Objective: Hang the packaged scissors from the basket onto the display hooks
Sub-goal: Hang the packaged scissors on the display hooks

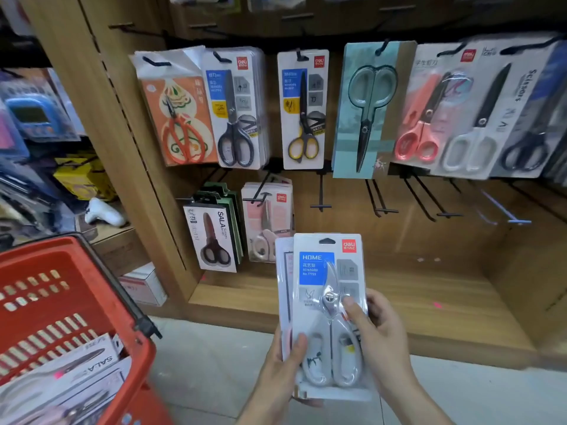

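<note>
Head view: two hands round two scissor packs.

The wooden display shelf carries black hooks; packaged scissors hang on the upper hooks.

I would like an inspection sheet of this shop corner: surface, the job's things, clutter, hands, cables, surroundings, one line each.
Surface: wooden display panel with black metal hooks, several of the lower ones bare.
Job's things: white carded pack of grey-handled scissors held in front of at least one more pack; red plastic basket at lower left with further packs, one marked SALA.
Clutter: white box on the floor beside the wooden frame.
Hands: left hand grips the packs' lower left edge; right hand holds the right edge, thumb on the front.
Cables: nothing seen.
Surroundings: upper hooks carry hung scissors packs; blurred goods on shelves at left.
</note>
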The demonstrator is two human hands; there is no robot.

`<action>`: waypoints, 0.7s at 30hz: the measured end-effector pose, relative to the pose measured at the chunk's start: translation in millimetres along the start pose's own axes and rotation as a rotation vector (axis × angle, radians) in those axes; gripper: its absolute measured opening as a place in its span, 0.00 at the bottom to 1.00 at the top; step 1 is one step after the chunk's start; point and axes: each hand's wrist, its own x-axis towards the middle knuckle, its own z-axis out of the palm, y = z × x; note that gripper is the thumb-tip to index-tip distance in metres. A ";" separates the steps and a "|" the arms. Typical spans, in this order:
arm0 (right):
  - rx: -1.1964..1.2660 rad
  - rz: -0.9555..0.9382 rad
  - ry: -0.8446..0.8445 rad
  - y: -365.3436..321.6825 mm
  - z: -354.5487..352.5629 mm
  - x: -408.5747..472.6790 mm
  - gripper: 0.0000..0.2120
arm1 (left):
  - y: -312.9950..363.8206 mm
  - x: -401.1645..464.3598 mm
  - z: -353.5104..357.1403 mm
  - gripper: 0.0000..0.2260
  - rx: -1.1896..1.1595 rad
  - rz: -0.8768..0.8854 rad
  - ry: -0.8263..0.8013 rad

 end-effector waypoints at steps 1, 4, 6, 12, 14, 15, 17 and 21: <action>0.013 0.000 -0.006 3.1 -0.7 2.6 0.06 | -0.6 1.9 -2.0 0.22 0.014 -0.030 0.015; 0.022 0.030 -0.064 10.2 -0.4 11.4 0.06 | -0.6 7.5 -12.0 0.12 0.033 -0.065 0.097; 0.031 0.041 -0.102 9.4 3.3 17.7 0.06 | 1.3 11.9 -19.6 0.13 0.027 -0.061 0.127; 0.046 0.066 -0.127 -0.7 19.0 40.3 0.06 | 9.6 19.3 -38.7 0.23 0.000 -0.011 0.187; 0.039 0.035 -0.092 -5.6 21.6 51.9 0.04 | 13.5 19.1 -43.2 0.23 -0.010 0.008 0.206; 0.039 0.023 -0.069 -7.2 21.9 58.6 0.04 | 14.2 18.4 -45.7 0.22 -0.018 0.017 0.222; 0.014 0.000 -0.021 -7.8 20.9 71.6 0.04 | 16.0 15.1 -49.0 0.20 -0.032 0.030 0.256; -0.096 -0.033 0.032 -4.8 17.8 88.0 0.03 | 16.3 9.7 -58.1 0.15 -0.040 0.032 0.315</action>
